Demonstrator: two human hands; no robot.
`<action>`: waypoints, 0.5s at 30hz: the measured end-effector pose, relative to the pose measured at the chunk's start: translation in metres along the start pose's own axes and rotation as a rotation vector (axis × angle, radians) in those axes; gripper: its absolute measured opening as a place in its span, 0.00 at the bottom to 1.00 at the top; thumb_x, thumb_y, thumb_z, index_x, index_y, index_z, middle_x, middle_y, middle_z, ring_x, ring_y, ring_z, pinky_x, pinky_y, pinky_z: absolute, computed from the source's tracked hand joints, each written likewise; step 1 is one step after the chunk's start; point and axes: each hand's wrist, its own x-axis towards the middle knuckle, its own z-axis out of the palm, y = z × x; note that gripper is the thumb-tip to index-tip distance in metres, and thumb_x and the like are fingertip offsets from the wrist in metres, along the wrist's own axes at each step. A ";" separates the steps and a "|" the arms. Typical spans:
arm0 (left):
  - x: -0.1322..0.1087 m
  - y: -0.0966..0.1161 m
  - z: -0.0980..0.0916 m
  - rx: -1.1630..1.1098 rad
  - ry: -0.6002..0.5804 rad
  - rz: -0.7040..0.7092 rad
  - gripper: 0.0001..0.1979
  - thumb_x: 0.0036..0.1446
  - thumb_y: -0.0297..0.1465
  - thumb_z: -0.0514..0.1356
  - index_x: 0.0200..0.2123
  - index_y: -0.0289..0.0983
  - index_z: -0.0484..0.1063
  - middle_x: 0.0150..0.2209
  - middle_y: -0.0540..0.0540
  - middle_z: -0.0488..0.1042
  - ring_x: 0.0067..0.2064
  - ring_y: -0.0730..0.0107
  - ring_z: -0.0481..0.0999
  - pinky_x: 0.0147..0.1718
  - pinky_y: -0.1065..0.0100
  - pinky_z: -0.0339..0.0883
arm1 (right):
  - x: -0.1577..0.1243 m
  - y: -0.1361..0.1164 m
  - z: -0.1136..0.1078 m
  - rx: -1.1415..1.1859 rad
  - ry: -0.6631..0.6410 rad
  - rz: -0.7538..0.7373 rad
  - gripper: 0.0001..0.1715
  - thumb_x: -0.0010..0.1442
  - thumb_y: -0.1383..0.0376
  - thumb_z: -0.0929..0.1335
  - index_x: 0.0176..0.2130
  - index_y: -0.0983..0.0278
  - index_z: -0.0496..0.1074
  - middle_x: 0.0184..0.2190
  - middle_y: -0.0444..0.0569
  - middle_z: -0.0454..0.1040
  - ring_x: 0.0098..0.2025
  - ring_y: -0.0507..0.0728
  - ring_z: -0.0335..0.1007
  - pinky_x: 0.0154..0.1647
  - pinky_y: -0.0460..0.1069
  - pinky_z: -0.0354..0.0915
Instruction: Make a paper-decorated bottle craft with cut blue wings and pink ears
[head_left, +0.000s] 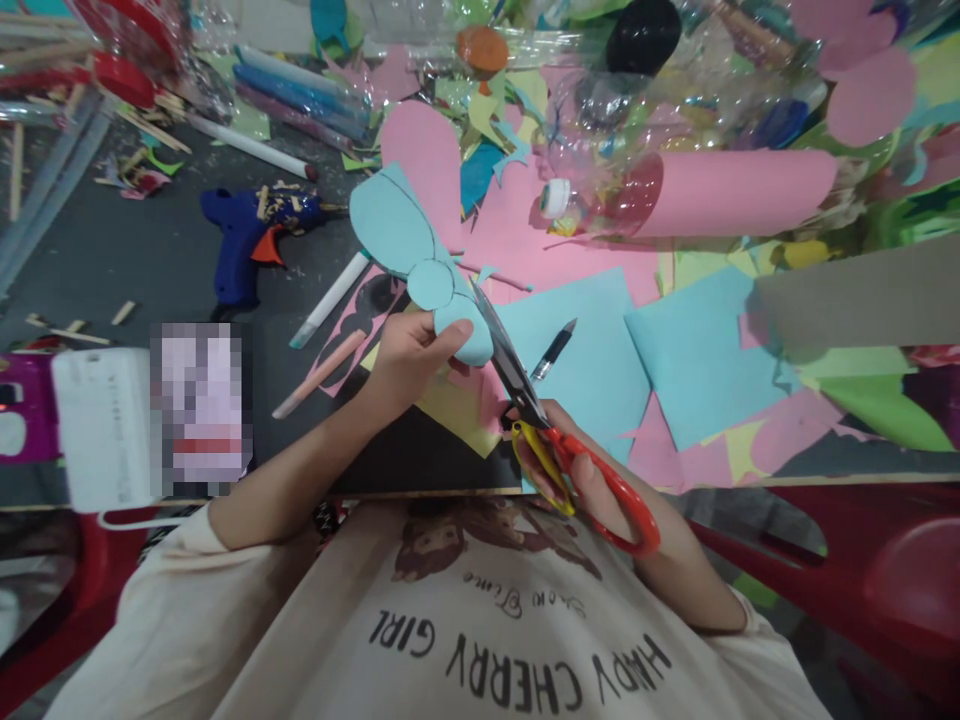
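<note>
Between the thumb and fingers of my left hand (420, 355) is a light-blue paper cutout (390, 220) with rounded lobes and a drawn circle in its middle. My right hand (600, 490) has its fingers through the handles of a pair of scissors (517, 370), one handle red and one yellow. The blades point up and to the left, close against the right edge of the cutout. Whether paper lies between them is hard to see. Beneath, light-blue sheets (600, 370) and a pink sheet (510, 230) lie on the dark table, with a black-tipped pen (555, 350) on top.
A blue glue gun (240, 245) lies to the left, near capped markers (330, 300) and wood scraps. A clear plastic bottle wrapped in pink paper (735, 195) lies at the right. Plastic and paper scraps crowd the back. A white box-like device (105, 430) stands at the front left edge.
</note>
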 end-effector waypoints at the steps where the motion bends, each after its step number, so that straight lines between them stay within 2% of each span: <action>1: 0.000 -0.001 0.000 0.002 -0.009 0.003 0.15 0.48 0.32 0.62 0.13 0.37 0.69 0.15 0.49 0.72 0.18 0.73 0.71 0.18 0.73 0.66 | 0.001 0.001 0.000 0.023 -0.014 -0.007 0.34 0.59 0.34 0.56 0.43 0.58 0.61 0.26 0.42 0.61 0.24 0.52 0.55 0.24 0.51 0.55; 5: 0.000 -0.002 -0.002 0.008 -0.016 -0.009 0.16 0.49 0.32 0.62 0.12 0.37 0.68 0.15 0.49 0.72 0.18 0.73 0.71 0.17 0.73 0.65 | 0.002 0.008 0.005 0.117 0.001 -0.046 0.30 0.61 0.35 0.57 0.40 0.58 0.57 0.23 0.38 0.57 0.22 0.51 0.49 0.22 0.50 0.50; 15: 0.001 0.001 -0.002 -0.059 -0.074 0.005 0.15 0.47 0.33 0.61 0.12 0.38 0.66 0.15 0.50 0.70 0.18 0.74 0.70 0.19 0.72 0.67 | 0.003 0.014 0.005 0.168 -0.012 -0.033 0.33 0.60 0.36 0.60 0.48 0.58 0.60 0.23 0.37 0.54 0.20 0.48 0.47 0.18 0.47 0.46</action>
